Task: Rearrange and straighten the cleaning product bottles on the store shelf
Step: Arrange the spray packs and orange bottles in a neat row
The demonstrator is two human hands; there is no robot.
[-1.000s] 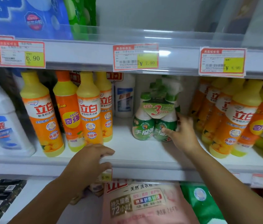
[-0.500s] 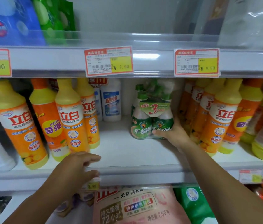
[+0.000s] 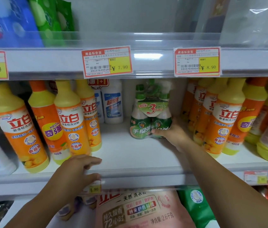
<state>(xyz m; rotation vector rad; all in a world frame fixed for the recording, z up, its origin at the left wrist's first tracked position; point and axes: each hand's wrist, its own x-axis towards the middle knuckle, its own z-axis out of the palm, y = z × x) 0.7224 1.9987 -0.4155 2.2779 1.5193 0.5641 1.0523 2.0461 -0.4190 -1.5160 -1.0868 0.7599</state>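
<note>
**Kid:** Where is the right hand (image 3: 171, 134)?

**Helper:** It is far in on the middle shelf (image 3: 130, 155). It holds the green pack of cleaner bottles (image 3: 144, 119) low down on the pack's right side. The fingers curl round behind it, and the thumb lies across the front.

**Kid:** Is the pack standing up?

**Helper:** Yes. It stands upright in the open space in the middle of the shelf, well back from the near edge.

**Kid:** What is next to it?

**Helper:** To its left, at the far back, stand white bottles (image 3: 112, 106) with blue labels. Further left are orange dish soap bottles (image 3: 70, 124) with yellow tops. On the right is a second bunch of orange bottles (image 3: 220, 124), just beside the right hand.

**Kid:** And the left hand (image 3: 79, 168)?

**Helper:** It is near us, resting on the front edge of the shelf. Its fingers lie loose and a little bent on top of the edge, and the thumb sits against the front strip. It holds no bottle. The orange dish soap bottles are just behind it. I cannot tell if it touches them.

**Kid:** What is up above?

**Helper:** Two tags on the shelf above: a 7.90 price tag (image 3: 106, 61) and, to its right, an 8.90 price tag (image 3: 197, 61).

**Kid:** And down below?

**Helper:** A pink washing powder bag (image 3: 139, 209), with a green bag (image 3: 195, 204) just to its right.
</note>
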